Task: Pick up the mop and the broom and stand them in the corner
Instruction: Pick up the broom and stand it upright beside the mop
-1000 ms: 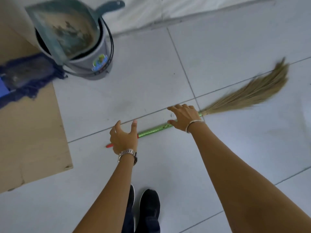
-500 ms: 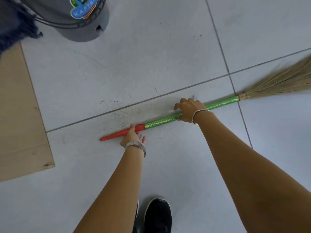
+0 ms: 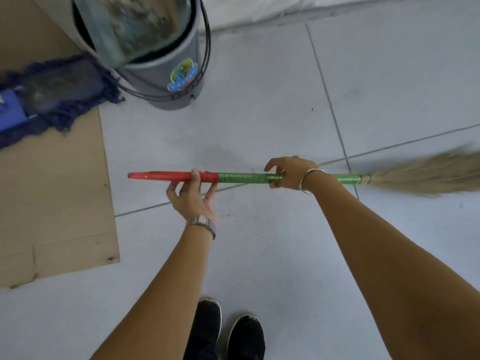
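Observation:
The broom (image 3: pixel 244 177) has a red and green handle and straw bristles that run off to the right. It hangs level above the tiled floor, held in both hands. My left hand (image 3: pixel 191 193) grips the red part from below. My right hand (image 3: pixel 291 174) is closed over the green part from above. The blue mop head (image 3: pixel 52 92) lies at the far left on a sheet of cardboard; its handle is out of view.
A grey bucket (image 3: pixel 168 74) with a dustpan (image 3: pixel 135 24) stuck in it stands at the top, touching the mop's fringe. Brown cardboard (image 3: pixel 57 203) covers the floor on the left. A white wall base (image 3: pixel 311 9) runs along the top right. My black shoes (image 3: pixel 228 331) show below.
The broom lay on the floor with my hands reaching down to it; both hands closed on the handle and lifted it off the tiles. The view rose, showing bucket and mop again.

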`<state>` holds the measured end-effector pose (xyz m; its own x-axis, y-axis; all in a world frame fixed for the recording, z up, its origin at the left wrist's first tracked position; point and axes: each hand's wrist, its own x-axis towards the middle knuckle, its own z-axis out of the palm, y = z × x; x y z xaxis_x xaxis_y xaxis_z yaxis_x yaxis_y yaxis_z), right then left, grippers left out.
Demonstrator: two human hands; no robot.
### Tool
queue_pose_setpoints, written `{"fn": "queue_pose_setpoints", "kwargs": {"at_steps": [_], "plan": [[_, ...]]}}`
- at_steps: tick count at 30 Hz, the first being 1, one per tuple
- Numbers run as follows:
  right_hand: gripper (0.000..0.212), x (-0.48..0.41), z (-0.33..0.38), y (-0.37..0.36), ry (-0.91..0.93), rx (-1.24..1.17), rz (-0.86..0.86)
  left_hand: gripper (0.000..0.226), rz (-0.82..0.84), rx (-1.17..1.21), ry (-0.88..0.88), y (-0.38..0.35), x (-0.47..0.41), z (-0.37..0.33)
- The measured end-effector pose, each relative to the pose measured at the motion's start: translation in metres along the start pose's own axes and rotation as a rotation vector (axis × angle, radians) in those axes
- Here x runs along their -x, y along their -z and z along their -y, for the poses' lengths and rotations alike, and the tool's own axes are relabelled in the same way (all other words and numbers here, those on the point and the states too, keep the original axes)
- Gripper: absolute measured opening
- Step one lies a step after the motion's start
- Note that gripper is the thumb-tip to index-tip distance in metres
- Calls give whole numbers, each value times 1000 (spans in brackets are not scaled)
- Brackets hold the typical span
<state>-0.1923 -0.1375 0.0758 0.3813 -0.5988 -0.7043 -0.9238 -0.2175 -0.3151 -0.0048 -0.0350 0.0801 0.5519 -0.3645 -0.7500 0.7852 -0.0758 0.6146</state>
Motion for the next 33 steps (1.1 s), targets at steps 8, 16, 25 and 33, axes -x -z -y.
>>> {"fn": "queue_pose_setpoints", "kwargs": {"at_steps": [8, 16, 25, 33], "plan": [[33, 75, 105, 156, 71, -178, -143, 26, 505, -182, -314, -109, 80, -199], [25, 179, 207, 283, 185, -425, -425, 31, 774, -315, -507, -206, 205, -378], [25, 303, 308, 353, 370, -753, -575, 31, 909, -383, -653, -218, 355, -521], [20, 423, 420, 438, 516, -838, -649, 33, 986, -445, -854, -216, 505, -659]]}}
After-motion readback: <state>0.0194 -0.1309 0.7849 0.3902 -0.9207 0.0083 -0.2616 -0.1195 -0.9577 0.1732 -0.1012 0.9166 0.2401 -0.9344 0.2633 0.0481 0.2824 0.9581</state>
